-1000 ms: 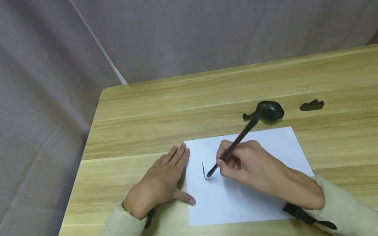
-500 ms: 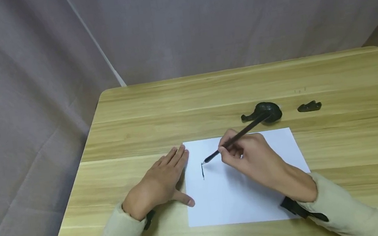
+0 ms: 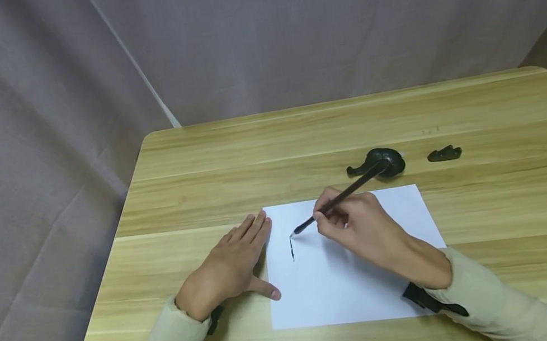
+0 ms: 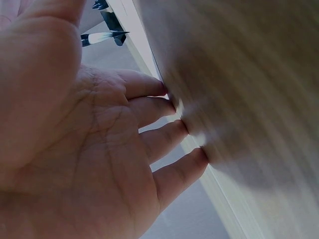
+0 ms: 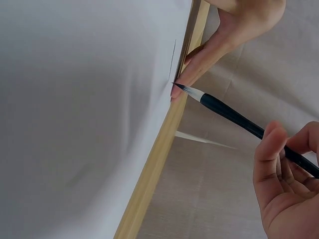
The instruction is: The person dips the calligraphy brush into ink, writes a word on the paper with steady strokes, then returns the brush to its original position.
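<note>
Since the frame a second ago, I see that the brush (image 3: 356, 186) has travelled from the lower end of the ink line (image 3: 292, 253) to its upper, far end, carried by the right hand (image 3: 368, 230). That hand's fingers pinch the handle, which tilts up toward the far right; I cannot tell whether the bristles touch down. On my left, the left hand (image 3: 230, 266) has not shifted: its fingers are straight, with the thumb spread away, resting at the left edge of the white sheet of paper (image 3: 318, 297). The sheet lies on the near part of the wooden surface (image 3: 194, 185). Just beyond its far edge I see a black dish (image 3: 378, 156), partly behind the brush's upper end, and right of it a small dark piece (image 3: 444, 155). A grey curtain (image 3: 263, 36) hangs beyond.
</note>
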A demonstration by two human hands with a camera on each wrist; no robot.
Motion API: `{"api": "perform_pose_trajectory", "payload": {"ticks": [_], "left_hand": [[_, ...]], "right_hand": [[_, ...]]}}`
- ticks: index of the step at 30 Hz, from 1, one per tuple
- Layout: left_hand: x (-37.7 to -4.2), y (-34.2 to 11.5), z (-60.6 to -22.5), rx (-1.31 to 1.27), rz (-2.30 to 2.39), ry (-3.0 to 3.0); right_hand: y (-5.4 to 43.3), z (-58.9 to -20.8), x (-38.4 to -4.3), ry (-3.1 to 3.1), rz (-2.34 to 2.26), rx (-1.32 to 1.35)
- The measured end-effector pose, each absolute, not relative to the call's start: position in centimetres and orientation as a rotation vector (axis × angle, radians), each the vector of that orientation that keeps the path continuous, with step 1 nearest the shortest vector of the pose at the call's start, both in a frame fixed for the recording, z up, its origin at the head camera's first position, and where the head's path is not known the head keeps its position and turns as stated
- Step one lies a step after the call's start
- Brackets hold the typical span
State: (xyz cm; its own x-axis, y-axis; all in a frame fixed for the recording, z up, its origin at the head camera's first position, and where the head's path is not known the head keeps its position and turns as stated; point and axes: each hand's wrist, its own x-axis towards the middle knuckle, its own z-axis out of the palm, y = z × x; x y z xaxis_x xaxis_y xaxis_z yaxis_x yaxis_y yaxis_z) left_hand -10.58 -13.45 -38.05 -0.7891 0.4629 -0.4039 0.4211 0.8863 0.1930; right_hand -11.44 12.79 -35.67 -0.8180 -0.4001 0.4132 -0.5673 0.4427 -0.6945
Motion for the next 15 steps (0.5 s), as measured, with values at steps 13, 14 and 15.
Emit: {"api": "perform_pose_trajectory", "payload": {"ticks": [13, 14, 15], "left_hand": [[-10.56, -13.45, -38.04, 0.655, 0.116, 2.61], [-10.55, -13.46, -38.01, 0.655, 0.116, 2.61], [-10.54, -13.47, -38.0, 0.654, 0.117, 2.609]], "right_hand": [[12.72, -35.82, -11.52, -2.525, 1.324, 0.844], [12.72, -35.82, -11.54, -2.525, 1.324, 0.845], [12.72, -35.82, -11.56, -2.525, 1.323, 0.846]]}}
